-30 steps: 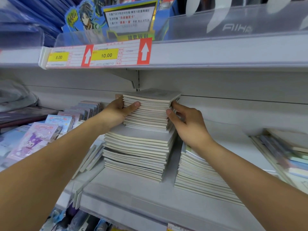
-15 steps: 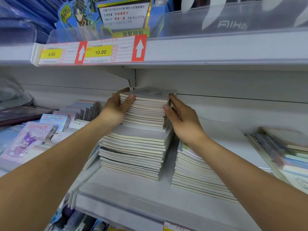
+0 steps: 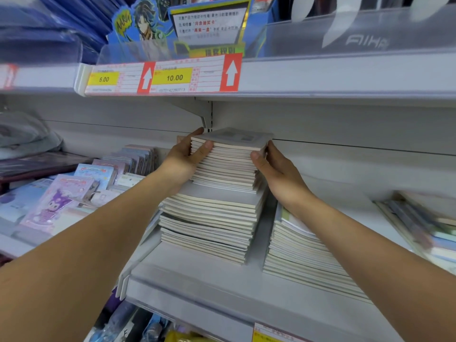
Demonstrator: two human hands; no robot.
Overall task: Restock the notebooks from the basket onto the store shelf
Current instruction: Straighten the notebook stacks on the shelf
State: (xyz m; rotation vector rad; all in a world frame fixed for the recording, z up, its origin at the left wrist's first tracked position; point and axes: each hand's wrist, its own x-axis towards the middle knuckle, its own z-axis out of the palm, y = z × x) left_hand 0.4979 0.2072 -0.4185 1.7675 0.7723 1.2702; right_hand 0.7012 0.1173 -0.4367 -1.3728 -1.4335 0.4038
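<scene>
**Readable print on the upper shelf**

The price strip point(image 3: 160, 77) on the front edge of the upper shelf point(image 3: 345, 75) carries two yellow tags: the left one point(image 3: 103, 79) reads "5.00", the right one point(image 3: 174, 77) reads "10.00". A white arrow on red, pointing up, follows each tag. The clear guard rail point(image 3: 365, 43) above the shelf edge shows pale letters "AIHA". The blue cartoon display card point(image 3: 128, 23) bears "AARG" in a yellow burst. Its white notice panel point(image 3: 209, 23) holds Chinese lines too blurred to read.
</scene>
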